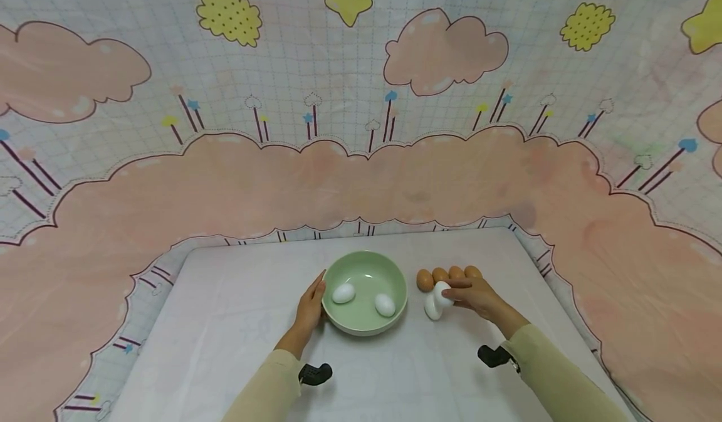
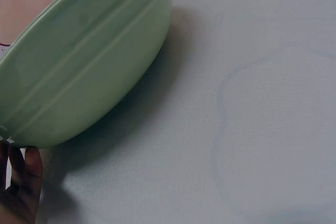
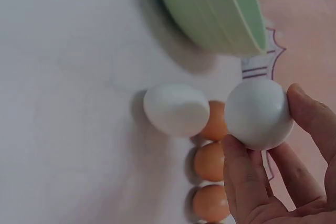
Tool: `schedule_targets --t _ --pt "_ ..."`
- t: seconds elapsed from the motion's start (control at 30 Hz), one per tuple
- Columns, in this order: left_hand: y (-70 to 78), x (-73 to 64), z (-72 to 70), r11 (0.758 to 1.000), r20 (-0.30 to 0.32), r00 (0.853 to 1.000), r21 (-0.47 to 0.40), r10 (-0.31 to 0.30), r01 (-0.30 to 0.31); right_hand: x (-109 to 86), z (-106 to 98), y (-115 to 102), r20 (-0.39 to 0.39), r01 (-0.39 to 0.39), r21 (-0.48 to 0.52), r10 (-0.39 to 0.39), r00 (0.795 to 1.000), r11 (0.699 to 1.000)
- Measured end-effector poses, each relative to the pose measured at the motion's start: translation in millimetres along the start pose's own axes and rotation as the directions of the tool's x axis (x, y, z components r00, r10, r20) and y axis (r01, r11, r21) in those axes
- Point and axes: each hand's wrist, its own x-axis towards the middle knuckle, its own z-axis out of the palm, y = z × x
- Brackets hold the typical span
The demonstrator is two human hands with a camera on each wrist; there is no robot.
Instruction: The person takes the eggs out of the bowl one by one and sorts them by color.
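Note:
A light green bowl [image 1: 365,329] stands on the white table, with two white eggs [image 1: 343,293] lying apart inside it. At its left side my left hand [image 1: 308,309] holds the bowl; in the left wrist view, fingertips [image 2: 33,162] touch the lower outside of the wall. To the right of the bowl, my right hand [image 1: 476,296] pinches a white egg [image 3: 259,114] between thumb and fingers, above the table. Another white egg [image 3: 176,109] rests on the table just below the held one. Several brown eggs [image 1: 425,280] sit in a row behind it.
White cloth covers the table [image 1: 225,321]. A patterned sheet [image 1: 350,184] with clouds and stars hangs behind and around it. Each wrist carries a black camera mount [image 1: 316,374].

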Motion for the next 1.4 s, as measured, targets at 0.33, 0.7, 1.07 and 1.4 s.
schedule_targets --t 0.33,0.7,1.07,1.4 --pt "0.5 -1.4 0.1 1.0 -0.001 1.0 -0.005 -0.007 0.007 1.0 -12 20 -0.057 -0.061 0.028 0.063 0.996 0.998" --pt "-2.7 0.0 0.8 1.0 0.003 1.0 -0.019 -0.006 0.006 6.9 -12 40 -0.104 -0.074 0.036 0.077 0.992 0.997" --pt "-3.7 1.2 1.0 1.0 -0.004 1.0 -0.015 -0.008 0.008 10.1 -8 50 -0.18 -0.081 -0.047 0.071 0.981 0.996" --pt "-4.6 1.2 1.0 0.999 0.003 1.0 -0.031 -0.015 0.015 11.1 -5 49 -0.202 -0.1 -0.121 0.074 0.977 0.988"
